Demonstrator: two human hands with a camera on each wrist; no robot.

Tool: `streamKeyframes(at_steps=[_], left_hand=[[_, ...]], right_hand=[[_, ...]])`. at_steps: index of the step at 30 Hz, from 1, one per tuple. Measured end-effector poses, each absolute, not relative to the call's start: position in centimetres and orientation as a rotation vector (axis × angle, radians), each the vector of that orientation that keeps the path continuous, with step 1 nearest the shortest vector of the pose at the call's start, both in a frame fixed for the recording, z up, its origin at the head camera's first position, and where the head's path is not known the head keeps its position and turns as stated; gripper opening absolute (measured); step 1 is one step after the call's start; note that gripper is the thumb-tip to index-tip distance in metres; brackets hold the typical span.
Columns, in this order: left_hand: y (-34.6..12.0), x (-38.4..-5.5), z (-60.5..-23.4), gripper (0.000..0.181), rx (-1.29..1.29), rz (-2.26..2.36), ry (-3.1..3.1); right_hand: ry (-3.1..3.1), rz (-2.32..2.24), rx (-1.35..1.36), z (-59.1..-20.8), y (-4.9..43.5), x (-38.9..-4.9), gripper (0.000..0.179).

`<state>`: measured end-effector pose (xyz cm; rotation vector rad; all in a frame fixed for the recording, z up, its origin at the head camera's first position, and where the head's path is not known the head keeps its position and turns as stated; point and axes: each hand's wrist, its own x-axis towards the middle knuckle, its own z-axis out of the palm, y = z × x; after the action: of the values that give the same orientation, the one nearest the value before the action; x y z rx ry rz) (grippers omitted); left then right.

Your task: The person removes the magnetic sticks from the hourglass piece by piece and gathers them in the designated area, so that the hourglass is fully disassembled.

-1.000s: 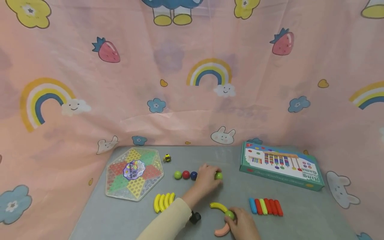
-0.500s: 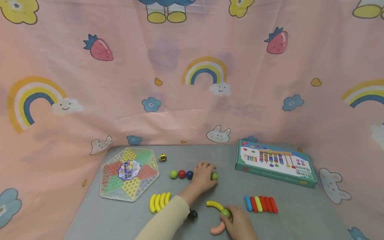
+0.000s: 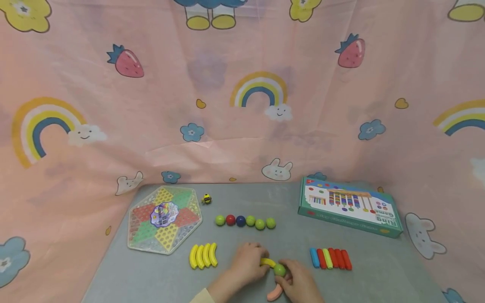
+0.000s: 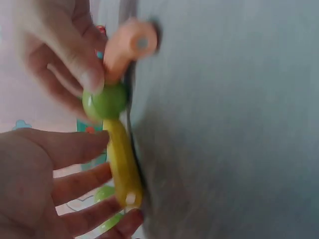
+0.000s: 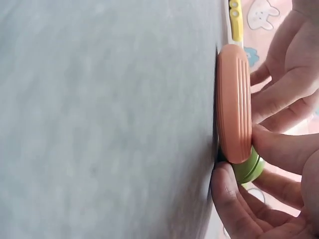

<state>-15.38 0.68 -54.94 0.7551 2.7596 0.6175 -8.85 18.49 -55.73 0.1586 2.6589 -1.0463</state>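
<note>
In the head view, a yellow curved piece (image 3: 268, 262), a green ball (image 3: 279, 269) and a salmon-pink curved piece (image 3: 275, 293) are joined together at the front middle of the table. My right hand (image 3: 301, 282) grips the green ball between thumb and fingers, beside the joint with the pink piece. My left hand (image 3: 248, 263) pinches the yellow piece, thumb and fingers on either side of it. The left wrist view shows a hole in the end of the yellow piece (image 4: 124, 164) and another in the pink piece (image 4: 130, 44). Ridges run along the pink piece (image 5: 234, 104) in the right wrist view.
Several balls, green, red (image 3: 230, 220) and blue (image 3: 240, 221), form a row behind my hands. Yellow curved pieces (image 3: 202, 256) lie left, coloured sticks (image 3: 331, 258) right. Further back are a hexagonal game board (image 3: 164, 219), a small bee figure (image 3: 206, 199) and a green game box (image 3: 350, 206).
My left hand has come back from the right end of the ball row to the yellow piece, uncovering the balls. The right hand keeps hold of the green ball.
</note>
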Motion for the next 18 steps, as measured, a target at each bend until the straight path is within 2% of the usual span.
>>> streamKeyframes(at_steps=[10, 18], left_hand=[[-0.3, -13.9, -56.3, 0.009, 0.681, 0.689, 2.79], [0.0, -13.6, -56.4, 0.009, 0.542, 0.783, 2.736]], right_hand=[[2.673, -1.048, 0.106, -56.1, 17.4, -9.5, 0.037], [2.703, -1.054, 0.146, -55.9, 17.1, -10.7, 0.037]])
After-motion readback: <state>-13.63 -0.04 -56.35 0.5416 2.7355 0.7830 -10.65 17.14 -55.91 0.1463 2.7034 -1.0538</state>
